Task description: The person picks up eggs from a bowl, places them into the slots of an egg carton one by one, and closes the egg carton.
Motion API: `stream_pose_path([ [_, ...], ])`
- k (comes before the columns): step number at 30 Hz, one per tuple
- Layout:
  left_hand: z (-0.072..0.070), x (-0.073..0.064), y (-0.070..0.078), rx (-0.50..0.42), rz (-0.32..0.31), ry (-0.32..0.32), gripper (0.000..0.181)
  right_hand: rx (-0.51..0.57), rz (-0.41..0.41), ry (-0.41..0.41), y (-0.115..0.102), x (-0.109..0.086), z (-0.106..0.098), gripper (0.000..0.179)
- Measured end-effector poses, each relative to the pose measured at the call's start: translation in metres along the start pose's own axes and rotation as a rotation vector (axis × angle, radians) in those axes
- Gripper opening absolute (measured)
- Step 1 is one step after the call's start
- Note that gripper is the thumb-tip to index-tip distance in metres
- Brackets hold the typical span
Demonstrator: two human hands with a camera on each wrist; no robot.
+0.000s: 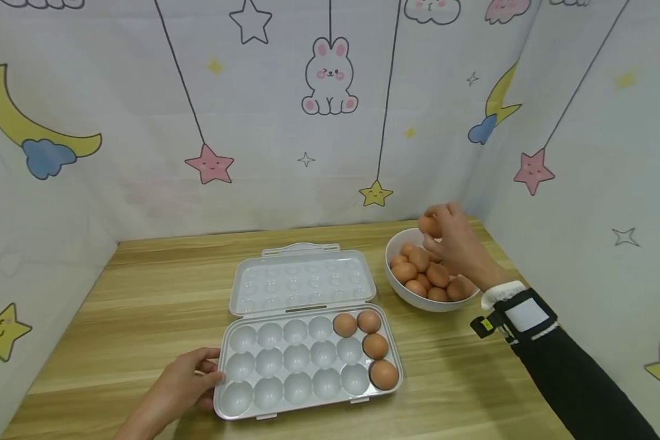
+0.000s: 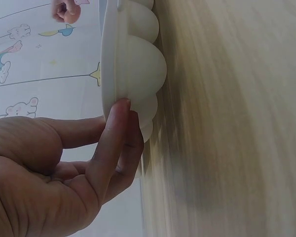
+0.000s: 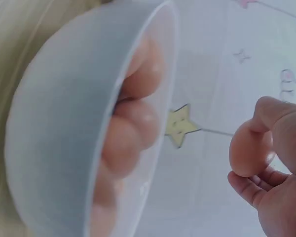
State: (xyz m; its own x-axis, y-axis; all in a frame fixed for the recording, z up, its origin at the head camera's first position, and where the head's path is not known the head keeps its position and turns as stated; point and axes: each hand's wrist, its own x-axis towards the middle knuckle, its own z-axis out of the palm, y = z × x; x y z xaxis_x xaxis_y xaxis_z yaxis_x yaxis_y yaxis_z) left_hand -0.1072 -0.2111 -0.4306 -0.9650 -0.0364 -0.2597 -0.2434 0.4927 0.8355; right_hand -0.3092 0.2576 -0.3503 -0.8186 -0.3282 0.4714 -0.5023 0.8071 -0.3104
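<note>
My right hand [image 1: 458,243] holds a brown egg [image 1: 429,226] above the white bowl [image 1: 425,304]. In the right wrist view, that egg [image 3: 250,149] sits between the thumb and fingers, apart from the bowl's rim. More brown eggs [image 1: 437,275] are heaped inside the bowl. The egg carton [image 1: 310,362] lies open on the table, with several eggs filling its right column and the top row's right end. At the carton's left edge, my left hand [image 1: 178,385] grips the rim between thumb and fingers; the left wrist view shows the fingertips [image 2: 120,111] against it.
The carton's clear lid [image 1: 302,282] lies folded back behind the cups. All stands on a wooden table [image 1: 143,293], closed in by a white cloth [image 1: 275,122] with printed stars at the back and both sides. The bowl is behind the carton's right end.
</note>
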Motion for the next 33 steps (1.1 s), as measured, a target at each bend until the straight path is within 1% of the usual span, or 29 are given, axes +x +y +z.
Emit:
stream_pose_path([
  [2, 0.000, 0.000, 0.000, -0.005, 0.004, 0.000, 0.051, 0.038, -0.033, 0.050, -0.008, -0.001, -0.005, 0.041],
  [6, -0.001, 0.000, -0.001, -0.010, 0.012, -0.001, 0.052, 0.146, -0.074, 0.096, -0.027, -0.005, -0.015, 0.039],
  [11, -0.001, 0.000, -0.003, -0.027, 0.015, -0.013, 0.053, 0.338, -0.096, 0.105, -0.054, -0.013, -0.021, 0.039],
  [13, -0.001, 0.000, -0.004, -0.033, 0.016, -0.019, 0.053, 0.412, -0.101, 0.105, -0.065, -0.018, -0.023, 0.043],
  [17, -0.001, 0.000, -0.004, -0.033, 0.015, -0.030, 0.053, 0.497, -0.122, 0.101, -0.085, -0.027, -0.026, 0.052],
  [20, 0.000, 0.000, -0.004, -0.035, 0.015, -0.032, 0.053, 0.501, -0.165, 0.091, -0.097, -0.034, -0.028, 0.054],
  [26, 0.001, 0.001, -0.004, -0.034, 0.016, -0.024, 0.052, 0.506, -0.263, 0.053, -0.111, -0.047, -0.028, 0.048],
  [29, 0.001, 0.001, -0.004, -0.037, 0.015, -0.029, 0.052, 0.509, -0.284, 0.019, -0.117, -0.054, -0.024, 0.046],
  [33, 0.000, 0.000, -0.005, -0.049, 0.020, -0.033, 0.052, 0.503, -0.314, -0.028, -0.123, -0.063, -0.012, 0.042],
])
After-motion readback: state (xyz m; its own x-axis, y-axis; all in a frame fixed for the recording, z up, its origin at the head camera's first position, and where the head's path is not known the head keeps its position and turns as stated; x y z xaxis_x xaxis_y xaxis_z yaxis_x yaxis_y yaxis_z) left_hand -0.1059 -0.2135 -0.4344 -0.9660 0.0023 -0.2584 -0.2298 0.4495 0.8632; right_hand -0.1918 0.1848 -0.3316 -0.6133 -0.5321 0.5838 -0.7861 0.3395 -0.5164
